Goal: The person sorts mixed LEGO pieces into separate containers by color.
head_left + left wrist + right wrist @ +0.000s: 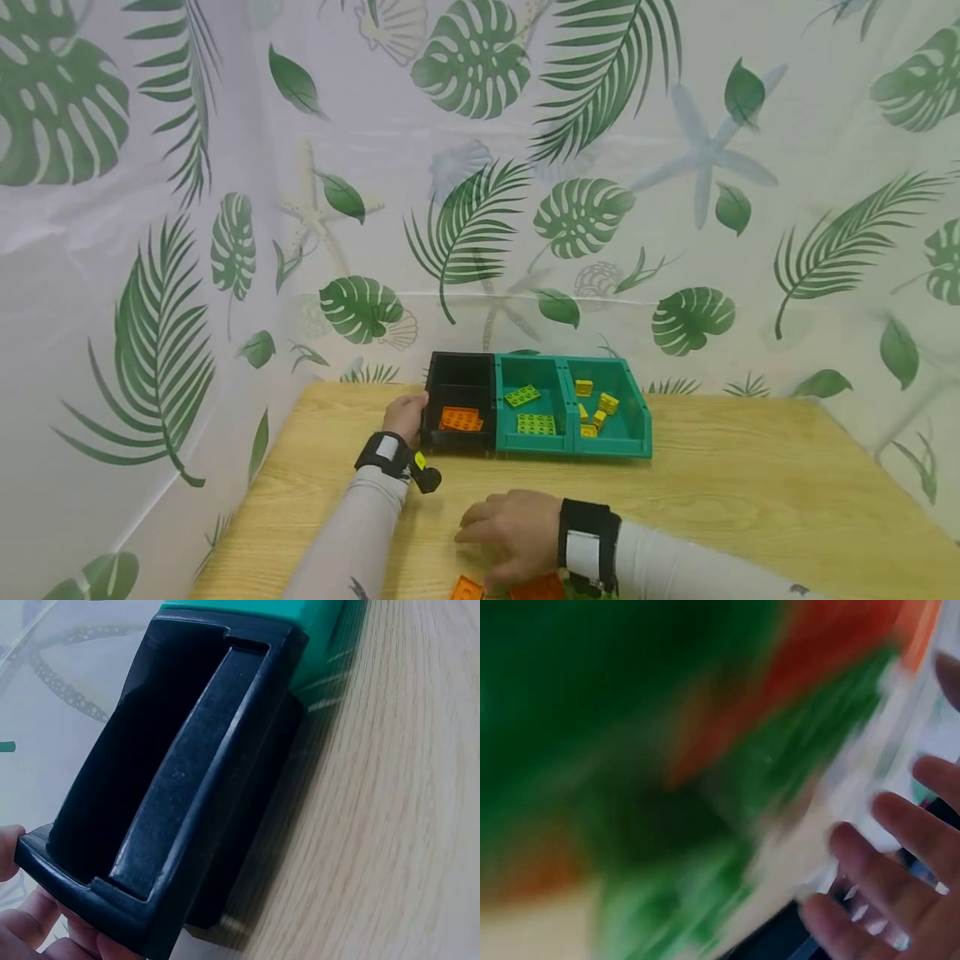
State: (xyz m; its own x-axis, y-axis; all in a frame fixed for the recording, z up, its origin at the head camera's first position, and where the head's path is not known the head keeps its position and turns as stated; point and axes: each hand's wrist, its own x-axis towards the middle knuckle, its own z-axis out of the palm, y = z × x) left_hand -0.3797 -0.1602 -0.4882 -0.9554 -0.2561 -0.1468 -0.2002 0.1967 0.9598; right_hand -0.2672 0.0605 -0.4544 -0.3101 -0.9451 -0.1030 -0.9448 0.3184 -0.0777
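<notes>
Apparently the left hand (405, 416) holds the black bin (458, 444) by its outer left wall, the thumb at one corner and the other fingers bent against the wall. The right hand (513, 532) has its fingers spread apart, with nothing seen between them, low over loose pieces at the near side of the bench (720, 492): an orange plate (467, 588), a redder one partly under the hand, and green pieces (590, 591) by the wrist.

Those pieces look like hard, light plastic, stiff and not easily broken; being flat, they should come up best pinched by opposite edges. The bin also looks rigid and light, its smooth wall perhaps a little slippery, so the side rim seems a sound place to steady it.

Farther out, orange bricks (461, 419) lie in the black bin, green bricks (536, 425) in the middle teal bin (534, 445) and yellow bricks (607, 404) in the right teal bin (615, 447).

Only the left wrist view shows the thumb and fingertips on the bin, but its interior is too dark there to make out the bricks seen from the head. The right wrist view bares the spread fingers, though the green and orange shapes beside them are blurred.
</notes>
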